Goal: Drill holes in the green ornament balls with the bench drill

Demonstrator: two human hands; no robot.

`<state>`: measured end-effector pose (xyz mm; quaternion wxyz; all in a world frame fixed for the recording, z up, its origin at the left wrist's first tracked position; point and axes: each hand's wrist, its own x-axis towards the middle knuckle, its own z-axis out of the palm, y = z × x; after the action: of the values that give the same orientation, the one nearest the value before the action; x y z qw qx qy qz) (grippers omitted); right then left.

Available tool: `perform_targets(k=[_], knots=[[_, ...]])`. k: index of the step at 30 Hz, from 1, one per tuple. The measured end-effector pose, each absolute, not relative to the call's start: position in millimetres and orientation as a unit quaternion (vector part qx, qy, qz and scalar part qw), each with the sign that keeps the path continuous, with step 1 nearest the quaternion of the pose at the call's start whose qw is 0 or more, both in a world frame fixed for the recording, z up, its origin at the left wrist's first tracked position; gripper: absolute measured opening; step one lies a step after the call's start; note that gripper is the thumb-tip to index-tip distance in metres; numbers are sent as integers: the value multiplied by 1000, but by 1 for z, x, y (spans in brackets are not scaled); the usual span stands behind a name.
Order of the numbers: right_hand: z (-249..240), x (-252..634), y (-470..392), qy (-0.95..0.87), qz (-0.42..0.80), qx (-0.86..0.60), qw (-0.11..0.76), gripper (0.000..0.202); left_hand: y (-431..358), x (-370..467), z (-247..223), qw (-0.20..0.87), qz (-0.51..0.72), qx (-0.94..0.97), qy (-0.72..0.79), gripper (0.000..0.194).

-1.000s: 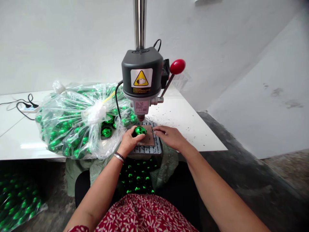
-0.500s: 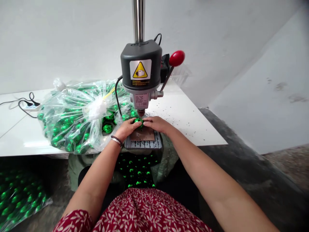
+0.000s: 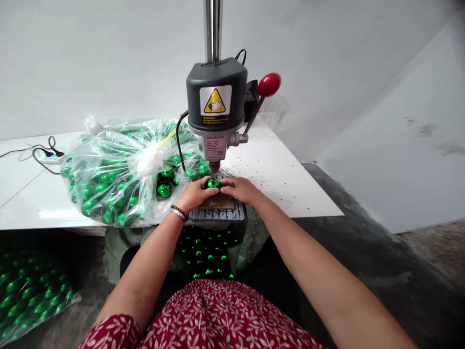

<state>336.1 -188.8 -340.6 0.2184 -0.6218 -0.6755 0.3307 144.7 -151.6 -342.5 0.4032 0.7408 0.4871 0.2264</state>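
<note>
Under the bit of a grey bench drill press (image 3: 217,94), a shiny green bauble (image 3: 213,183) sits above a brown board (image 3: 218,202) on the drill's metal base (image 3: 238,212). My left hand (image 3: 197,195) grips the bauble from the left, thumb at its near side. From the right, my right hand (image 3: 241,189) holds the same bauble with its fingertips. The drill bit (image 3: 214,176) points down at the top of the bauble; whether it has entered cannot be made out. Palms and some fingertips are partly hidden.
A clear plastic bag (image 3: 150,162) full of green baubles lies left of the drill. The red-knobbed lever (image 3: 269,85) sticks out on the right. Dark shavings dot the white table (image 3: 290,194). A power strip (image 3: 53,157) is at far left. Another bag of baubles (image 3: 32,295) sits below.
The view has shifted slightly, moving the drill a little right in the picture. The bauble now shows more clearly between my hands, which still hold it under the bit.
</note>
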Motion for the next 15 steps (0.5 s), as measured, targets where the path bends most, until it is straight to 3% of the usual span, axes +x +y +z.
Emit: perform_targets(k=[8,15], knots=[[-344,324,-209,-665,298,-634,260,38,-165,147,-342,347,248,770,475,60],[-340,331,-195,-668,312,-635,232,41,-142,142,-341,406,212,763,455,64]])
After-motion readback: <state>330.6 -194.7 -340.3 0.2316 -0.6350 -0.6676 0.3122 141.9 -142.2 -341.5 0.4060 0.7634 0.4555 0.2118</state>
